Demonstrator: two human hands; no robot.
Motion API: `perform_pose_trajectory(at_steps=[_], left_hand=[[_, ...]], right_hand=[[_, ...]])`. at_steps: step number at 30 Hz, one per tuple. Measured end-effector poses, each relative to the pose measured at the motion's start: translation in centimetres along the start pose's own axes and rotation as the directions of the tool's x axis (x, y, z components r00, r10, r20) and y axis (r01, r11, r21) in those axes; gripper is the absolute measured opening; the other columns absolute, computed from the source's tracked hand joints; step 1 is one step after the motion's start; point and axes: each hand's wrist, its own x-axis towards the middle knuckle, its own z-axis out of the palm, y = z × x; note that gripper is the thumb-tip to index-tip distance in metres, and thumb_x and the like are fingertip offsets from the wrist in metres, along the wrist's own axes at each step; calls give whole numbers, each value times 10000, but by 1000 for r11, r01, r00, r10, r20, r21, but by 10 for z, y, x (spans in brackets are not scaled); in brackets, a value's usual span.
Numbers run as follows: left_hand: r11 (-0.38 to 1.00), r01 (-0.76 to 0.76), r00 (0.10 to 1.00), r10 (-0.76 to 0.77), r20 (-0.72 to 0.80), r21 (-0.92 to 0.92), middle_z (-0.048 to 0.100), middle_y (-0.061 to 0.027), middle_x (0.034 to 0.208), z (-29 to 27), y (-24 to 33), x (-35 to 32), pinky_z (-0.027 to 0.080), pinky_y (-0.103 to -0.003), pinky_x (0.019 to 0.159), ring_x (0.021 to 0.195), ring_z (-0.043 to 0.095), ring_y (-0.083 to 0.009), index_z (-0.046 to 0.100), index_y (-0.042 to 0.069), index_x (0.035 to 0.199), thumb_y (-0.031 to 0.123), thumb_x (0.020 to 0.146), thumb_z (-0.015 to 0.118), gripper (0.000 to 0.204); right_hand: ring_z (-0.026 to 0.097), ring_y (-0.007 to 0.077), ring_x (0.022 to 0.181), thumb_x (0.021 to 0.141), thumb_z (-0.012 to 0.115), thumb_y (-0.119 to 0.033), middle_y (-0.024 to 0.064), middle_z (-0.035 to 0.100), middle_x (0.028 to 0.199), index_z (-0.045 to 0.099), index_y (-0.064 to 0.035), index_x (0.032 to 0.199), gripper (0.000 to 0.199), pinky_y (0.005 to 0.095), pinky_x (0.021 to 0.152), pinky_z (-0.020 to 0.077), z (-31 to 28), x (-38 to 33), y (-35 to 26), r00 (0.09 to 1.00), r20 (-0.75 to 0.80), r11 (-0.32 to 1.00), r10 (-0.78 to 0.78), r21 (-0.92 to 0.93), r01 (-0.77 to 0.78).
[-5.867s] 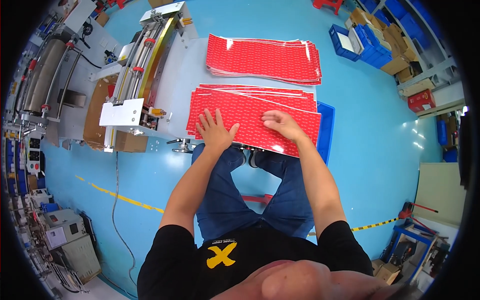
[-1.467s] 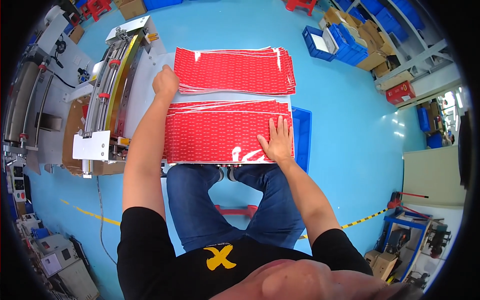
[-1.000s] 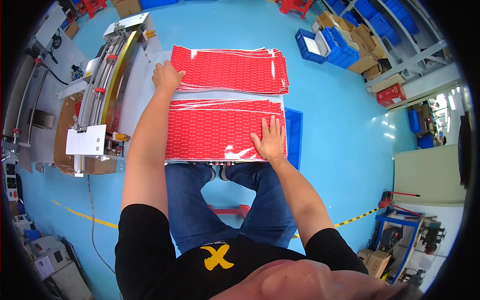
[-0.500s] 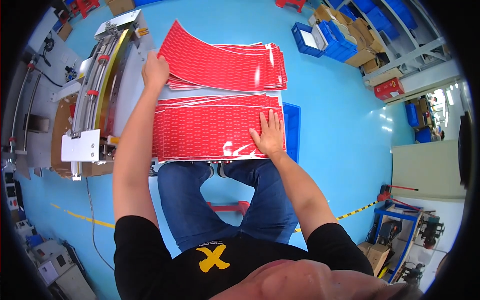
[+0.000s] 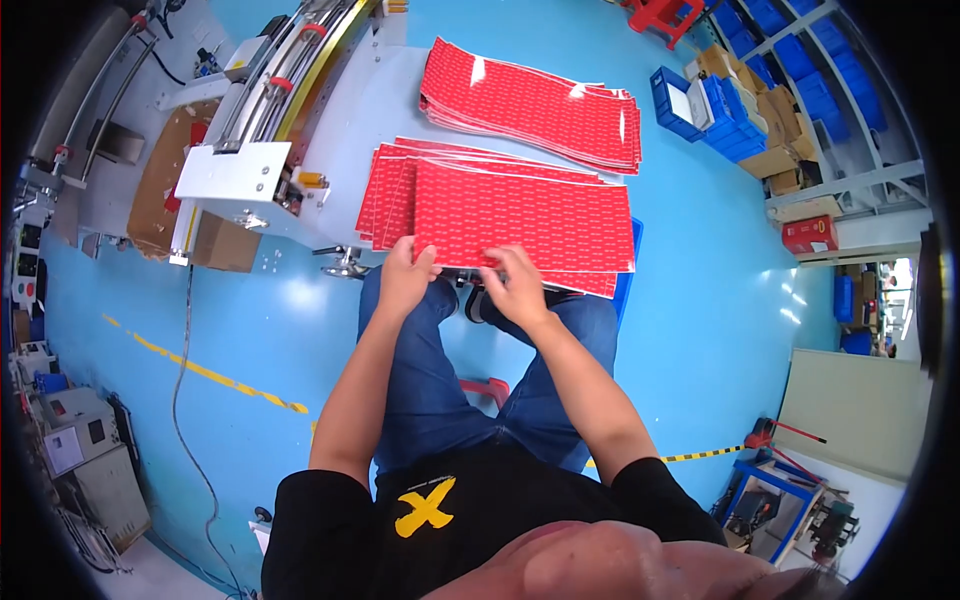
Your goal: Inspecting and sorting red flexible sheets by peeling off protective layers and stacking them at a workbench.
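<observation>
A pile of red sheets with white edges and fine light print lies in front of me; its top red sheet (image 5: 525, 215) is skewed over the others. My left hand (image 5: 406, 278) is closed on that sheet's near left corner, thumb and fingertips at the edge. Farther right along the same near edge, my right hand (image 5: 518, 286) has its fingers curled onto the sheet, the fingertips partly hidden. Beyond them rests a second stack of red sheets (image 5: 530, 105), slightly curved, which neither hand touches.
Both piles lie on a pale machine table (image 5: 370, 95). To the left stands a roller machine with a white end plate (image 5: 235, 172). A blue bin (image 5: 627, 285) shows beside the table's right edge. Blue crates (image 5: 735, 125) and shelving (image 5: 850, 110) are at the far right.
My left hand has let go of the far stack's lifted sheet, which now lies down, and has come to the near pile. My right hand has moved from its top to its near edge.
</observation>
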Motion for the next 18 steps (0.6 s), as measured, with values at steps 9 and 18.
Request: perform_pose_trajectory(at_steps=[9, 18], left_hand=[[986, -61, 994, 75, 83, -158, 703, -77, 927, -15, -4, -21, 560, -257, 733, 802, 664, -106, 637, -48, 1039, 101, 969, 594, 170], [982, -68, 991, 88, 105, -178, 700, -64, 891, -11, -7, -14, 556, -255, 721, 793, 668, -106, 642, -31, 1022, 111, 986, 567, 165]], right_hand=[[639, 309, 929, 816, 687, -58, 146, 634, 1034, 672, 0, 1047, 239, 377, 792, 537, 53, 28, -42, 993, 74, 987, -87, 142, 75], [647, 295, 905, 826, 685, -55, 138, 653, 967, 679, -10, 1025, 205, 371, 778, 538, 49, 30, -42, 994, 85, 990, -68, 129, 57]])
